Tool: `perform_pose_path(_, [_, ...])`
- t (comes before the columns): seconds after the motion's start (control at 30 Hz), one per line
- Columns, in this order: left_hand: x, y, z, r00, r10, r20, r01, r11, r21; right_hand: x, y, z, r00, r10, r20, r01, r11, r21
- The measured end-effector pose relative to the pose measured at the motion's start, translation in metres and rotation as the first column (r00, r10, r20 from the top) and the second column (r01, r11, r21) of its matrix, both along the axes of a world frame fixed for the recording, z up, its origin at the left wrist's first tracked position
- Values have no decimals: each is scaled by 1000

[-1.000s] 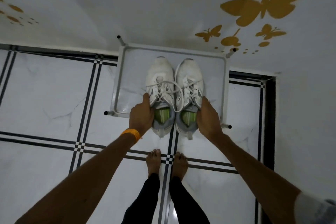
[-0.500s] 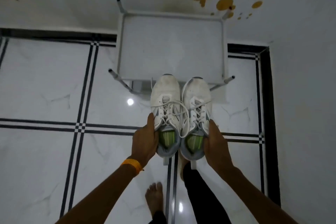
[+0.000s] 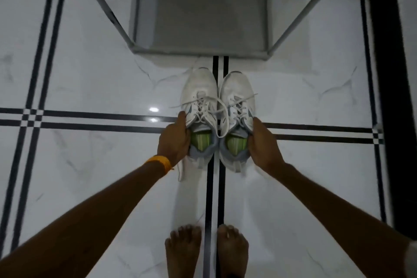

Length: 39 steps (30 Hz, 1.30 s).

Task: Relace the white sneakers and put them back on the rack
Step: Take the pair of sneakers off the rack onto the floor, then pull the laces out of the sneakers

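Two white sneakers with green insoles and loose laces sit side by side, toes pointing at the rack. My left hand [image 3: 174,140] grips the left sneaker [image 3: 198,97] at its outer heel side; an orange band circles that wrist. My right hand [image 3: 262,144] grips the right sneaker [image 3: 237,92] the same way. The pair is low over the white tiled floor, just in front of the grey shoe rack [image 3: 198,48]. I cannot tell whether the soles touch the floor. A lace loop hangs between the two shoes.
The rack's slanted metal legs [image 3: 106,7] spread out to both sides. The white marble floor has black inlay lines [image 3: 212,198]. My bare feet [image 3: 206,253] stand near the bottom edge. A dark border strip [image 3: 388,97] runs along the right.
The sneakers came off the rack's top shelf and moved down and toward me, to floor level in front of the rack. Both hands kept their hold throughout.
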<state>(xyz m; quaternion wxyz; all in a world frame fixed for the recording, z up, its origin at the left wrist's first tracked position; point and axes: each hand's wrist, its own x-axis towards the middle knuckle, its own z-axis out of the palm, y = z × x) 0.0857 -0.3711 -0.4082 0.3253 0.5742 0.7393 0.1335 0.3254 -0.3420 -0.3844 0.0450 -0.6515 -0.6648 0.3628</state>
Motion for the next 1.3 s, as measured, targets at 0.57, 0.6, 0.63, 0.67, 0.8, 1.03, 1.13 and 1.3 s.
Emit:
perform_pose_path(0.57, [3, 6, -54, 997, 25, 74, -61, 835, 547, -63, -1, -39, 978, 207, 15, -203, 935, 290])
perform_pose_path(0.6, [4, 11, -55, 995, -14, 100, -39, 858, 511, -71, 2, -45, 982, 189, -1, -180, 936, 302])
perform_pose_path(0.63, [5, 17, -57, 992, -47, 116, -14, 877, 480, -74, 5, -49, 988, 155, -7, -144, 931, 336])
perform_pose_path(0.67, [4, 22, -57, 991, -69, 112, 10, 887, 461, -74, 9, -52, 993, 117, -21, -101, 925, 365])
perform_pose_path(0.8, [-1, 28, -55, 993, -75, 90, 32, 914, 403, -68, 21, -52, 992, 75, -105, -46, 967, 250])
perform_pose_path(1.03, [-6, 20, -55, 993, -106, -60, 120, 921, 370, -62, 25, -39, 882, -264, -390, 194, 958, -210])
perform_pose_path(1.13, [-2, 16, -58, 990, -59, -132, 110, 899, 425, -65, 26, -36, 787, -432, -441, 300, 892, -338])
perform_pose_path(1.3, [-7, 18, -65, 938, 139, 318, -223, 943, 247, -68, 17, -49, 872, -325, -367, 349, 937, -1])
